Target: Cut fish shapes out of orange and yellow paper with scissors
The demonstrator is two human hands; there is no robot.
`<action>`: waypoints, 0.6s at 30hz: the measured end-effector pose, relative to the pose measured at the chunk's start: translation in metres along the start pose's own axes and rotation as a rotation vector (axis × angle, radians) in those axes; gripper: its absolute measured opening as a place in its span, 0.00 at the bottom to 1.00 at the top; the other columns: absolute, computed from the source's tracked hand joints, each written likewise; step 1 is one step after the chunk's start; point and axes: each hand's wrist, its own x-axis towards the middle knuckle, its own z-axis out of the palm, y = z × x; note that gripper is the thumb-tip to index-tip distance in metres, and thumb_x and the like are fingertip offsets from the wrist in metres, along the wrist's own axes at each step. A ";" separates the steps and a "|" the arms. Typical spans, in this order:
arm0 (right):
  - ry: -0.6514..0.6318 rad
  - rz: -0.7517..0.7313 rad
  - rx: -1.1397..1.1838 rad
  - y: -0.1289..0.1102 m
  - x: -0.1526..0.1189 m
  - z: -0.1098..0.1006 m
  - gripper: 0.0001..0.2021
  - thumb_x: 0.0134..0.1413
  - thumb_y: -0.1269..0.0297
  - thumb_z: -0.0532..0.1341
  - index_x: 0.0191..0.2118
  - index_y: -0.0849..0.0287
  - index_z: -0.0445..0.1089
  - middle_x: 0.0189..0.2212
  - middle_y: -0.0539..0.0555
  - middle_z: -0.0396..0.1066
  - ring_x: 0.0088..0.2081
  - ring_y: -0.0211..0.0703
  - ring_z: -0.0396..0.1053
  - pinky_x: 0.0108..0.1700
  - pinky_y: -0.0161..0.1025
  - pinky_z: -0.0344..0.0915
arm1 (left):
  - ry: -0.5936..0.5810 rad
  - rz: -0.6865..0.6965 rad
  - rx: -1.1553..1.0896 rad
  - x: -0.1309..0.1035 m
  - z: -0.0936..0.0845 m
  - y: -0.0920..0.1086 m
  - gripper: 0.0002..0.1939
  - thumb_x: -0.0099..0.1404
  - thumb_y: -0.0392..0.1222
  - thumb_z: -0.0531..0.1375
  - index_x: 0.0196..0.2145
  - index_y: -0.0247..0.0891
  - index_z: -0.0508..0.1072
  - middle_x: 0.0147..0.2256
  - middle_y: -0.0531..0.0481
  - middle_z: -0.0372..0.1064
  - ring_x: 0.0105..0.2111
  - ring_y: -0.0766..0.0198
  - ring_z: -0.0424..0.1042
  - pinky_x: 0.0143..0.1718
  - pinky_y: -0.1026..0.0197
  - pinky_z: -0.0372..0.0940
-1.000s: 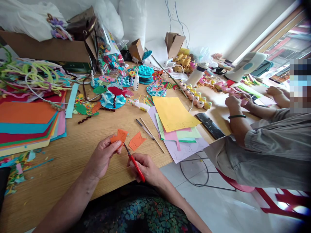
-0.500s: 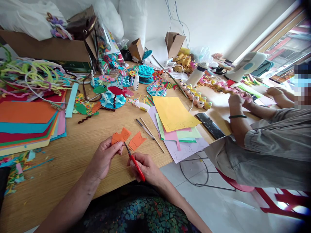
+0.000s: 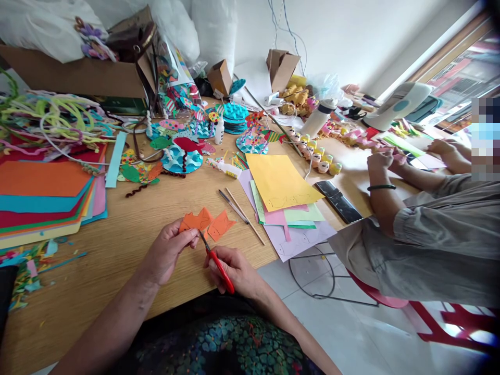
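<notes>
Between thumb and fingers, my left hand (image 3: pixel 172 247) pinches a piece of orange paper (image 3: pixel 191 221) with a jagged, partly cut edge. My right hand (image 3: pixel 232 268) is closed around red-handled scissors (image 3: pixel 219 270), whose dark blades point up and left to the lower right edge of that paper. Whether the blades are fully closed I cannot make out. Just right of the held paper, a second orange paper piece (image 3: pixel 221 225) with a pencil-drawn fish lies on the table. A pen (image 3: pixel 233 206) and a thin wooden stick (image 3: pixel 245 216) rest beyond it.
Yellow paper (image 3: pixel 281 179) tops a stack of coloured sheets at the right, beside a black phone (image 3: pixel 338 201). Coloured paper (image 3: pixel 42 179) and scraps (image 3: pixel 29 276) lie left. Decorated blue discs (image 3: pixel 182 160) and glue bottles (image 3: pixel 219 130) stand behind. Another person's hand (image 3: pixel 379 160) works at the right.
The held orange paper has turned slightly, and its cut edge looks more jagged. Both hands stay in nearly the same place.
</notes>
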 end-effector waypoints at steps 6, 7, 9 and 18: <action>-0.005 -0.010 -0.016 0.001 0.000 0.000 0.23 0.54 0.42 0.56 0.30 0.62 0.64 0.15 0.44 0.59 0.14 0.29 0.57 0.15 0.27 0.51 | 0.005 -0.004 0.036 0.000 0.001 0.002 0.09 0.49 0.41 0.60 0.17 0.39 0.64 0.17 0.56 0.60 0.22 0.66 0.60 0.27 0.62 0.56; -0.004 -0.010 -0.017 0.001 0.000 0.000 0.23 0.54 0.42 0.56 0.30 0.62 0.64 0.15 0.44 0.59 0.14 0.29 0.57 0.15 0.27 0.50 | 0.004 -0.004 0.039 0.000 0.000 0.002 0.09 0.49 0.42 0.60 0.17 0.39 0.64 0.17 0.56 0.60 0.22 0.66 0.60 0.27 0.62 0.56; -0.001 -0.010 -0.016 0.000 0.000 0.000 0.23 0.54 0.42 0.56 0.30 0.62 0.64 0.15 0.44 0.58 0.14 0.29 0.57 0.15 0.27 0.50 | -0.001 -0.004 0.038 0.000 0.000 0.001 0.09 0.49 0.42 0.60 0.17 0.39 0.64 0.17 0.56 0.60 0.22 0.66 0.60 0.27 0.62 0.56; 0.011 0.015 -0.025 -0.003 -0.002 -0.001 0.23 0.53 0.42 0.56 0.29 0.61 0.63 0.16 0.44 0.58 0.14 0.29 0.57 0.15 0.27 0.50 | -0.026 0.007 0.031 0.000 -0.002 0.001 0.09 0.51 0.42 0.60 0.18 0.39 0.64 0.18 0.56 0.60 0.22 0.66 0.60 0.28 0.62 0.57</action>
